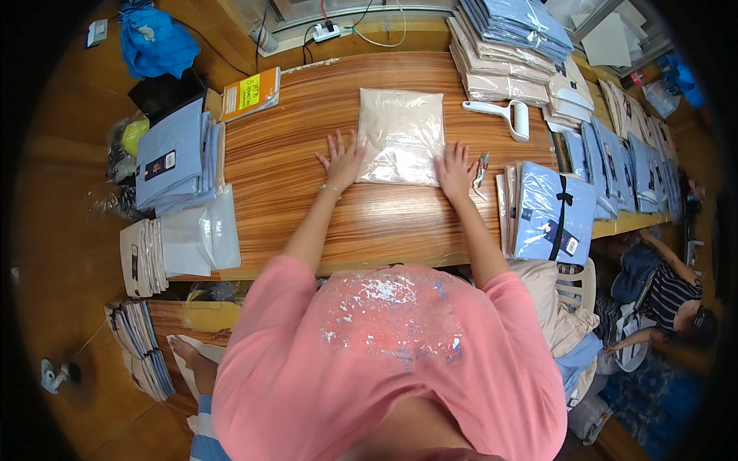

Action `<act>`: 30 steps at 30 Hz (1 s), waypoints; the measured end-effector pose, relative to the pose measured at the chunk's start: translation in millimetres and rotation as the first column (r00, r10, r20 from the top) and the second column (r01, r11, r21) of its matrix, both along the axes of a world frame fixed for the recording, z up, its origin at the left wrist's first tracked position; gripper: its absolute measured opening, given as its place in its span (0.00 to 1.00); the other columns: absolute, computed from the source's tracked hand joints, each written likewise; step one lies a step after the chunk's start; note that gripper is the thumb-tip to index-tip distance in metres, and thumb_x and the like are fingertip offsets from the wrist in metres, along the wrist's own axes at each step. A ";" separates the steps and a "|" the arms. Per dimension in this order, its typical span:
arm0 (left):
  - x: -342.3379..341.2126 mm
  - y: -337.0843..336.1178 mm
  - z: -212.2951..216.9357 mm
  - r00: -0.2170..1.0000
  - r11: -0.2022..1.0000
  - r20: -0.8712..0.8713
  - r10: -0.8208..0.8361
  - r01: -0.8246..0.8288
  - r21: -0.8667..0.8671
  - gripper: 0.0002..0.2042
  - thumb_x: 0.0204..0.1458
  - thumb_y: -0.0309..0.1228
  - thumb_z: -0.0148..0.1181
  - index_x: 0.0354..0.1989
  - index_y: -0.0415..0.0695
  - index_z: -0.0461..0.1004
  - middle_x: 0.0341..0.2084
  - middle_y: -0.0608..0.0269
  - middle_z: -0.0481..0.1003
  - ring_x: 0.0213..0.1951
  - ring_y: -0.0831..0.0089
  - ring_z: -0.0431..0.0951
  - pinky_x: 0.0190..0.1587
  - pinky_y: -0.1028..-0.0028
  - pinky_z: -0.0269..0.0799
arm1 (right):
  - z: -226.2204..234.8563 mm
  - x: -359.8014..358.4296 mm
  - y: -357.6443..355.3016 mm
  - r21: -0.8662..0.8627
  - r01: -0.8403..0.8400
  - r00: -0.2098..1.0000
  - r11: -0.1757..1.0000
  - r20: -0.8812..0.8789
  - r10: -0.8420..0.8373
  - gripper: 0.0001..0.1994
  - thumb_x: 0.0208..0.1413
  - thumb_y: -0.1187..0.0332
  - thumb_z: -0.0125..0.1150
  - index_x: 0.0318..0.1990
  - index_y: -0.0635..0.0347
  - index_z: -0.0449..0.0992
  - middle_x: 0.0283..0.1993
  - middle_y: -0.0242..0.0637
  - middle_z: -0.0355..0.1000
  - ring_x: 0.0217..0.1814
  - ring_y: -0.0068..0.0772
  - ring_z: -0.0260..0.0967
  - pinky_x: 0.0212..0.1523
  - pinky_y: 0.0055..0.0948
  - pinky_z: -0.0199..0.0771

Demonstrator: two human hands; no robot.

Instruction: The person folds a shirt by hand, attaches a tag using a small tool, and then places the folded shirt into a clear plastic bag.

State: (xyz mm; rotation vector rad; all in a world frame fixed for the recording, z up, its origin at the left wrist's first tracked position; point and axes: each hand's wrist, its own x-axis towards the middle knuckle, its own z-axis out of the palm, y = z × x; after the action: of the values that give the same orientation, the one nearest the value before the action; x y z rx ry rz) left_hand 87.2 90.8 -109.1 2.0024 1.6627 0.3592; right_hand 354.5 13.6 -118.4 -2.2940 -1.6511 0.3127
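A beige folded cloth item in a clear plastic bag [400,137] lies flat on the wood-grain table [284,169] in front of me. At its lower left edge rests my left hand [343,163], fingers spread on the table and the bag's side. My right hand [457,170] lies against the lower right edge, its fingers stretched out. Neither hand grips anything. Just right of my right hand are small snips [481,170] with a coloured handle. A white lint roller [507,117] lies beyond them.
Blue packs tied with black ribbon [538,219] stand at the right, with tall stacks of bagged packs [507,54] behind. On the left are blue packs [173,157], clear plastic bags [200,234] and an orange notebook [250,92]. Another person [661,292] sits at far right.
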 end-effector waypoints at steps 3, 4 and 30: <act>-21.4 -21.4 0.5 0.936 0.997 0.349 0.053 -0.070 0.036 0.33 0.57 0.46 0.46 0.69 0.54 0.42 0.68 0.51 0.36 0.68 0.48 0.33 0.64 0.43 0.27 | 0.0 3.8 -29.3 0.375 -0.061 0.941 0.925 -0.288 0.179 0.33 0.52 0.62 0.53 0.65 0.61 0.51 0.70 0.50 0.42 0.73 0.49 0.33 0.67 0.58 0.27; -27.5 -42.3 -11.1 0.975 0.995 0.221 0.039 -0.059 0.083 0.33 0.57 0.42 0.47 0.69 0.53 0.42 0.68 0.50 0.38 0.68 0.49 0.35 0.64 0.44 0.29 | 16.7 -18.3 -43.3 0.307 -0.173 0.972 0.936 -0.102 0.213 0.33 0.45 0.71 0.56 0.62 0.64 0.55 0.68 0.51 0.46 0.72 0.50 0.37 0.68 0.57 0.29; 64.2 97.8 47.0 0.939 0.803 0.259 0.227 -0.331 0.495 0.21 0.56 0.38 0.51 0.56 0.44 0.64 0.58 0.52 0.58 0.62 0.52 0.53 0.62 0.46 0.41 | 76.1 -88.1 159.3 0.532 -0.129 0.979 0.837 -0.066 0.193 0.19 0.59 0.63 0.47 0.57 0.54 0.66 0.65 0.50 0.51 0.71 0.51 0.41 0.64 0.62 0.37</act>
State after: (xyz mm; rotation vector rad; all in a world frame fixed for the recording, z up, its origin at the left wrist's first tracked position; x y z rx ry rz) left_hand 151.3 188.5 -62.2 1.9932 1.8806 1.2041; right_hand 266.4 172.9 -42.3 -1.7017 -1.6243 0.0161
